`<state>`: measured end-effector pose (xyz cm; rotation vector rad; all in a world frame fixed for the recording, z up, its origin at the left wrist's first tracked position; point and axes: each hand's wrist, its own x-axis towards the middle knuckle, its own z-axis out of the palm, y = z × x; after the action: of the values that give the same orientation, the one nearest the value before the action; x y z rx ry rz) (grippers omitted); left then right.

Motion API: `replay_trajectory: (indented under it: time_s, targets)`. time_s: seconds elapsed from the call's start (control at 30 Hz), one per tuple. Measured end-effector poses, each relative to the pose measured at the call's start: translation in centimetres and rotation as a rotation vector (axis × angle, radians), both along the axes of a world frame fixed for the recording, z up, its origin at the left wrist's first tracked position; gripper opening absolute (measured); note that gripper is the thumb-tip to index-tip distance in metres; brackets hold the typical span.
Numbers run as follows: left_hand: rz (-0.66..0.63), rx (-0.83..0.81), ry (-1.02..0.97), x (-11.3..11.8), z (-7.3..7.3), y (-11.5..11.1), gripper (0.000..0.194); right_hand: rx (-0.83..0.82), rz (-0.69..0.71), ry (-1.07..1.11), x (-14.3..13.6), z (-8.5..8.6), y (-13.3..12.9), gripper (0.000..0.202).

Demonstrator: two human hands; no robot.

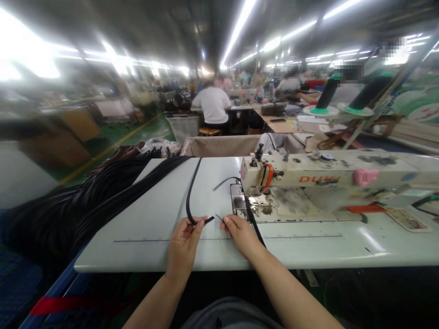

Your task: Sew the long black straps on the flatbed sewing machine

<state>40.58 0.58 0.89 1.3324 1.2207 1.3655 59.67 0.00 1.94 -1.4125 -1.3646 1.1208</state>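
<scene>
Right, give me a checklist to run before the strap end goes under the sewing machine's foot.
1. Left hand pinching the black strap near its end: ok.
2. Right hand on the table beside the strap end, holding something thin: cannot tell what.
3. Strap end short of the needle plate: ok, not yet fed.
4. A second black strap already lies under the sewing machine head: not ok, path occupied.
5. Strap pile trailing freely on the left: ok.
6. Presser foot raised: cannot tell.

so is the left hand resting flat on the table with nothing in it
No, the left hand pinches the end of a black strap just above the white table.
</scene>
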Motion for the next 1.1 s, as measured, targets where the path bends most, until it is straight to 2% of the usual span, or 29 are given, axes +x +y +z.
replay_trajectory:
  time_s: [0.1,0.23,0.27,0.33,0.43,0.53,0.63,0.77,0.87,0.93,1.0,1.1]
  targets:
    - [-0.026,-0.008,0.026,-0.3,-0.3,-0.2,0.035,0.081,-0.027,-0.248,0.7,0.4,-1.1,0.033]
    - [-0.07,-0.018,0.087,-1.2,-0.1,-0.2,0.038,0.179,-0.204,-0.832,2.4,0.2,-3.3,0.013]
    - [-0.077,-0.022,0.085,-1.5,-0.1,0.0,0.04,0.19,-0.246,-0.964,3.0,0.0,-3.8,0.013]
    - [-0.089,-0.029,0.096,-2.2,0.0,0.3,0.044,0.167,-0.283,-1.139,4.0,-0.7,-4.8,0.032]
    - [-0.096,-0.059,0.199,-3.6,-0.3,1.0,0.053,0.075,-0.216,-1.249,5.1,-1.6,-5.8,0.052]
    - [-0.061,-0.106,0.314,-5.4,-0.7,1.7,0.067,0.049,-0.149,-1.304,5.4,-2.0,-6.3,0.051]
    - [0.026,-0.11,0.451,-7.9,-0.9,2.8,0.07,0.06,-0.134,-1.326,5.4,-2.1,-6.4,0.047]
    - [0.109,-0.069,0.735,-13.3,-0.3,4.9,0.06,0.123,-0.14,-1.322,6.0,-2.6,-6.4,0.047]
    - [0.22,0.022,0.951,-18.9,1.0,6.3,0.052,0.17,-0.145,-1.301,6.6,-3.3,-6.4,0.048]
    - [0.341,0.059,1.075,-23.3,2.2,6.6,0.049,0.189,-0.144,-1.296,7.0,-3.7,-6.2,0.046]
    - [0.48,-0.01,1.2,-27.8,3.3,6.4,0.049,0.213,-0.142,-1.296,7.3,-4.0,-6.0,0.045]
    - [0.593,-0.27,1.349,-34.0,4.2,5.1,0.048,0.239,-0.145,-1.286,7.7,-4.4,-5.8,0.046]
